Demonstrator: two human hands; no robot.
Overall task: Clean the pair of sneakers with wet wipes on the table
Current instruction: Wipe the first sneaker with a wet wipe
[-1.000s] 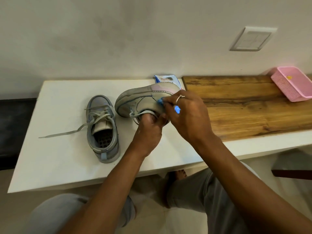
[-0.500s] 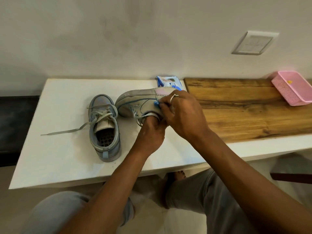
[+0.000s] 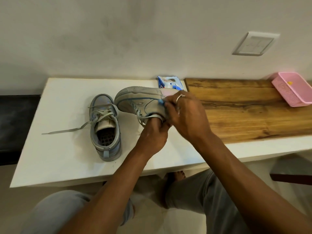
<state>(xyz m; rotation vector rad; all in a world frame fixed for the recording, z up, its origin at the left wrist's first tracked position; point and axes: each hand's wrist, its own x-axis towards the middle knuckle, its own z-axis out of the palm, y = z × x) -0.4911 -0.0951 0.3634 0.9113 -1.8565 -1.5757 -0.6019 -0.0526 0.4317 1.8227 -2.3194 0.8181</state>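
Holding: the left grip (image 3: 152, 132) curls round the collar of the tilted sneaker (image 3: 140, 101), with its fingers tucked into the opening.
Right grip: the right grip (image 3: 185, 115) pinches a small blue wipe (image 3: 160, 102) and presses it on the sneaker's side, near the pink heel panel. A ring (image 3: 180, 97) sits on one finger.
Tilted sneaker: grey, turned on its side over the white surface (image 3: 59, 149), sole toward the wall and toe to the person's left. Whether the toe touches the surface cannot be told.
Second sneaker: the second sneaker (image 3: 105, 127) stands upright on the surface just left of the tilted one, heel toward the person. One loose lace (image 3: 67, 130) trails off to the left.
Wipes pack: the blue-and-white wipes pack (image 3: 169, 82) lies flat at the back of the surface by the wall, just behind the tilted sneaker's heel.
Wooden top: a brown wooden top (image 3: 244, 108) adjoins the white surface on the right and carries a pink basket (image 3: 293, 88) at its far right end.
Wall: a white switch plate (image 3: 255, 43) is fixed above the wooden top.
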